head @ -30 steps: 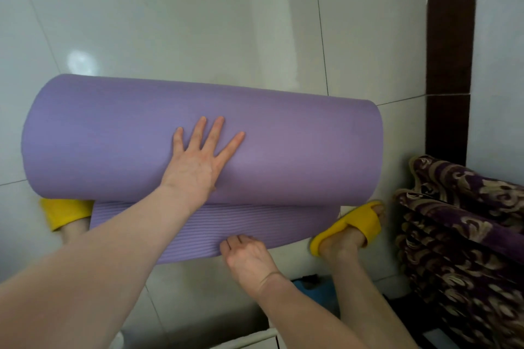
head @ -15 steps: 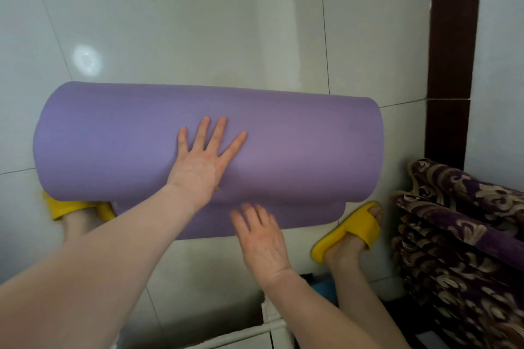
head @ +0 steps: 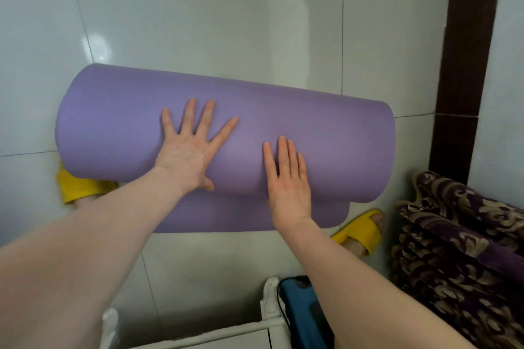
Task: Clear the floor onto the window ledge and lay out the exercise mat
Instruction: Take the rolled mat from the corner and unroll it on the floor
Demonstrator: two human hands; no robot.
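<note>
Up from the near loose flap, the right hand (head: 287,178) now lies flat on the mat (head: 326,150) roll beside the left hand (head: 190,147), both with fingers straight, pressing.

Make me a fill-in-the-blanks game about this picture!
1. The rolled mat is ____ in colour.
2. The left hand and right hand both press flat on the ____.
3. The slippers are ____.
4. The mat lies on a ____ floor.

Missing words: purple; mat; yellow; tiled
</note>
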